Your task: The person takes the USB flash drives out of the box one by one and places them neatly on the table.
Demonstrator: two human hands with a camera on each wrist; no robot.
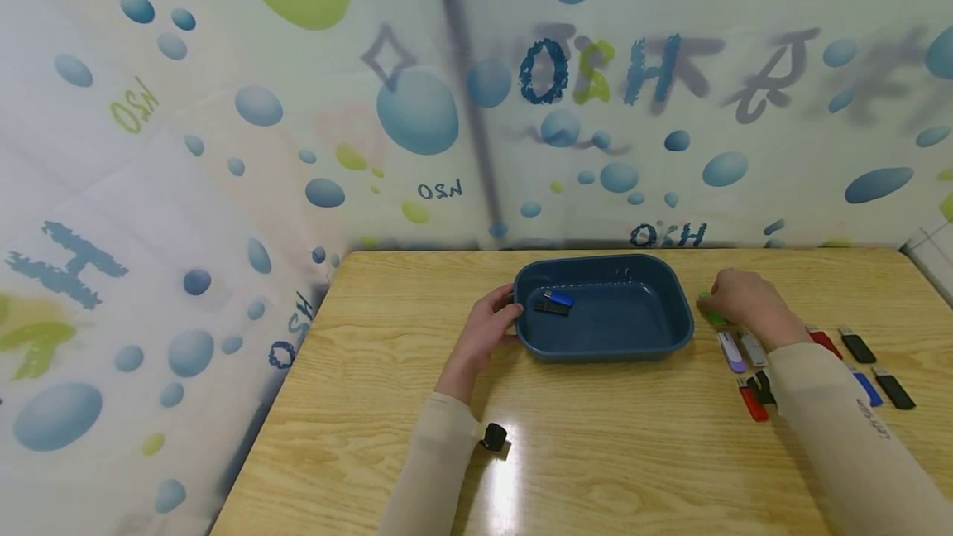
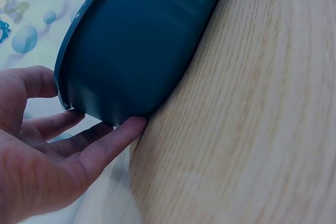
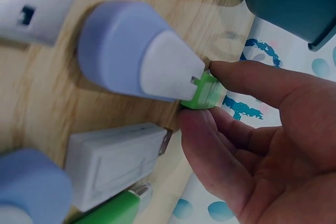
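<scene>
Pinched between the thumb and fingertips of my right hand (image 1: 744,300) is a green USB stick (image 3: 202,92), low over the table to the right of a dark blue plastic basin (image 1: 606,358). My left hand (image 1: 487,321) holds the basin's left end, thumb at the rim and fingers against the outer wall (image 2: 100,93). Inside the basin, toward its left, lie a blue USB stick (image 1: 558,299) and a black one (image 1: 552,308). Nearest my right hand are a purple and white USB stick (image 3: 121,45) and a pale grey one (image 3: 113,163).
More USB sticks lie around my right forearm: a red one (image 1: 753,401), another red one (image 1: 825,343), a blue one (image 1: 867,388) and several black ones, such as one (image 1: 893,388) at the right. A patterned curtain (image 1: 417,172) hangs behind the wooden table (image 1: 372,337).
</scene>
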